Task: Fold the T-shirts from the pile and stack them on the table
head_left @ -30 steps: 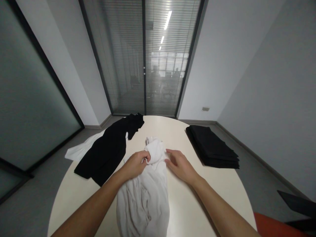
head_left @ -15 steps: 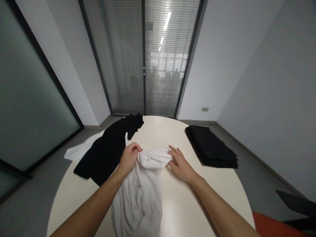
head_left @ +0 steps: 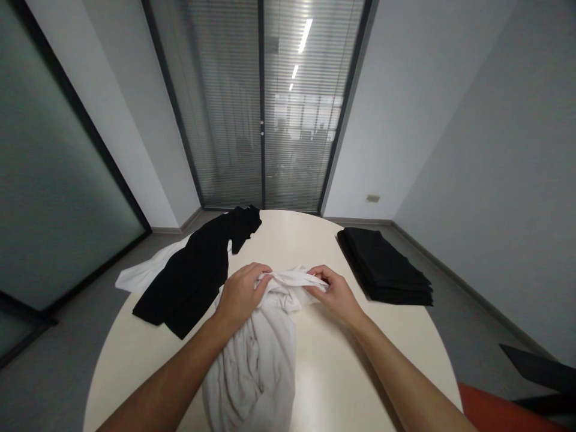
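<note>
A crumpled white garment (head_left: 265, 360) lies lengthwise on the round table, running off the bottom of the view. Its kind I cannot make out for certain. My left hand (head_left: 243, 294) is closed on the gathered far end, thumb on top of the cloth. On the other side of that end, my right hand (head_left: 335, 294) pinches the edge between thumb and fingers. A band of cloth is drawn between the two hands, slightly raised. The fingertips of both hands are partly covered by folds.
Loose black clothing (head_left: 198, 264) is heaped at the table's left, over another white cloth (head_left: 150, 267). A stack of folded black garments (head_left: 384, 267) sits at the right. The cream table (head_left: 292, 231) has a rounded far edge. An orange-red seat (head_left: 495, 411) shows at lower right.
My right hand has moved slightly right and closed on the white cloth's edge. My left hand has shifted right and turned over the cloth, and the far end is bunched differently.
</note>
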{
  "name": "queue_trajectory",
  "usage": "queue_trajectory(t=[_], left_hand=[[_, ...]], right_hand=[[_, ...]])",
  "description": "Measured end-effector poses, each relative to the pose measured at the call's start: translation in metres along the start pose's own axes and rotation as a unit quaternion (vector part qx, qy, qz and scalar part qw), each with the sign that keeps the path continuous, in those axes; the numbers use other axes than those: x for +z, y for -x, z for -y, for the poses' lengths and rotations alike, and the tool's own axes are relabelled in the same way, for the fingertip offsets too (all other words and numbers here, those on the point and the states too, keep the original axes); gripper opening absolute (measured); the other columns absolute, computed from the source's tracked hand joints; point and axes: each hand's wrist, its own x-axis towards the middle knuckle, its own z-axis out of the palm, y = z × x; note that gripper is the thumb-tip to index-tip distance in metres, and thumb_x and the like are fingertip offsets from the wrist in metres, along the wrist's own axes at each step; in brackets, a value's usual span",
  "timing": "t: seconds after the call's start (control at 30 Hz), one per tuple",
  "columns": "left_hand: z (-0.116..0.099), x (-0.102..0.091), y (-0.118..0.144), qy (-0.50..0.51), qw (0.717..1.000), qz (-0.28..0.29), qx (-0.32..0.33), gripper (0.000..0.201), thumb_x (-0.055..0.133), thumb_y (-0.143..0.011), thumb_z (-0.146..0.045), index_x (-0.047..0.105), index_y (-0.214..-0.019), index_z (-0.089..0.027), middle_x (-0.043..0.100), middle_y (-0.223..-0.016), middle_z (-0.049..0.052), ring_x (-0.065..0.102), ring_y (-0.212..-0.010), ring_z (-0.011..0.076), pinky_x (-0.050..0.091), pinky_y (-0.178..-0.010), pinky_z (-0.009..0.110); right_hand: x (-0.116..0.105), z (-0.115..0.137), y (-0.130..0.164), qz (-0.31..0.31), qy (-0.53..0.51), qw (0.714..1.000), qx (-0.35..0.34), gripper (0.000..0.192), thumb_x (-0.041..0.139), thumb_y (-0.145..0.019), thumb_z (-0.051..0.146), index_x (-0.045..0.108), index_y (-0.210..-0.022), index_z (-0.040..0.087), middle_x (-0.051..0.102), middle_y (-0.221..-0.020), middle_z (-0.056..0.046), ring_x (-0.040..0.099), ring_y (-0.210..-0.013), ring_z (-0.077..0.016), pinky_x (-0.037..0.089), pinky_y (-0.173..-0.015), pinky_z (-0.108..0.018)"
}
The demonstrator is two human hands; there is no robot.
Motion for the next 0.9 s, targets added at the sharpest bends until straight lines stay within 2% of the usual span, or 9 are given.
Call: queue_trajectory(t=[0.1,0.17,0.3,0.4,0.53,0.6,0.67,0.77,0.9], left_hand=[[0.01,-0.008,-0.004,0.005,0.997,-0.074,0.008,0.013,0.053,-0.099,-0.027,0.064,-0.099,-0.02,0.071,-0.097,0.004,0.065,-0.092,0.0197,0.049,-0.084,0.033],[0.013,-0.013,-0.006,0.01,0.994,-0.087,0.063,0.013,0.052,-0.098,-0.022,0.064,-0.098,-0.019,0.071,-0.098,0.005,0.063,-0.095,0.0198,0.049,-0.087,0.034],[0.004,-0.018,-0.005,0.05,0.974,0.009,0.22,0.018,0.051,-0.087,-0.009,0.065,-0.091,-0.019,0.07,-0.089,0.005,0.061,-0.095,0.0206,0.049,-0.088,0.035],[-0.013,-0.018,0.001,0.08,0.959,0.096,0.255,0.018,0.053,-0.082,-0.01,0.067,-0.088,-0.02,0.069,-0.083,0.004,0.062,-0.092,0.0202,0.049,-0.086,0.034],[-0.031,-0.011,0.007,0.045,0.933,0.199,0.295,0.016,0.067,-0.084,-0.028,0.068,-0.098,-0.02,0.071,-0.095,0.005,0.063,-0.1,0.0226,0.046,-0.096,0.039],[-0.033,-0.008,0.008,-0.001,0.927,0.212,0.31,0.02,0.07,-0.084,-0.029,0.066,-0.101,-0.02,0.07,-0.101,0.006,0.062,-0.103,0.024,0.046,-0.095,0.039],[-0.03,-0.008,0.006,-0.028,0.928,0.207,0.309,0.01,0.067,-0.087,-0.023,0.066,-0.097,-0.02,0.071,-0.1,0.006,0.062,-0.103,0.0233,0.047,-0.094,0.038],[-0.025,-0.012,0.004,-0.018,0.936,0.195,0.294,0.009,0.058,-0.093,-0.021,0.065,-0.087,-0.02,0.071,-0.092,0.005,0.062,-0.106,0.0227,0.046,-0.097,0.038],[-0.033,-0.014,0.005,0.032,0.94,0.193,0.279,0.016,0.052,-0.098,-0.025,0.067,-0.092,-0.02,0.072,-0.091,0.006,0.065,-0.101,0.022,0.048,-0.094,0.037]], right_hand=[[-0.009,-0.001,-0.001,-0.014,0.027,1.0,-0.005,0.028,0.073,-0.079,0.037,0.066,-0.101,0.02,0.063,-0.083,-0.001,0.058,-0.078,-0.0175,0.042,-0.071,-0.028],[-0.014,0.0,-0.001,-0.025,0.011,1.0,-0.008,0.034,0.075,-0.077,0.036,0.065,-0.106,0.021,0.062,-0.082,0.0,0.058,-0.077,-0.0176,0.043,-0.069,-0.028],[-0.018,0.005,-0.001,-0.02,-0.095,0.995,0.007,0.035,0.072,-0.076,0.033,0.064,-0.108,0.021,0.065,-0.085,-0.002,0.06,-0.077,-0.0177,0.044,-0.067,-0.027],[-0.02,0.002,-0.003,-0.03,-0.169,0.984,0.05,0.028,0.07,-0.074,0.033,0.065,-0.098,0.021,0.068,-0.084,-0.002,0.059,-0.069,-0.0155,0.042,-0.061,-0.025],[-0.024,-0.008,-0.007,-0.084,-0.213,0.968,0.099,0.036,0.074,-0.075,0.042,0.064,-0.102,0.02,0.066,-0.071,0.0,0.057,-0.059,-0.0148,0.041,-0.056,-0.025],[-0.026,-0.011,-0.008,-0.095,-0.24,0.959,0.114,0.043,0.075,-0.076,0.047,0.064,-0.108,0.02,0.066,-0.07,0.0,0.059,-0.059,-0.0157,0.043,-0.056,-0.025],[-0.028,-0.012,-0.009,-0.104,-0.262,0.952,0.121,0.047,0.074,-0.077,0.049,0.064,-0.113,0.02,0.067,-0.073,-0.001,0.06,-0.061,-0.0158,0.043,-0.056,-0.025],[-0.028,-0.009,-0.008,-0.097,-0.267,0.951,0.123,0.052,0.07,-0.082,0.049,0.06,-0.125,0.022,0.069,-0.082,-0.002,0.062,-0.067,-0.0168,0.047,-0.059,-0.025],[-0.026,-0.005,-0.003,-0.011,-0.231,0.97,0.078,0.076,0.066,-0.084,0.043,0.034,-0.152,0.029,0.068,-0.12,-0.009,0.068,-0.098,-0.0229,0.054,-0.083,-0.036]])
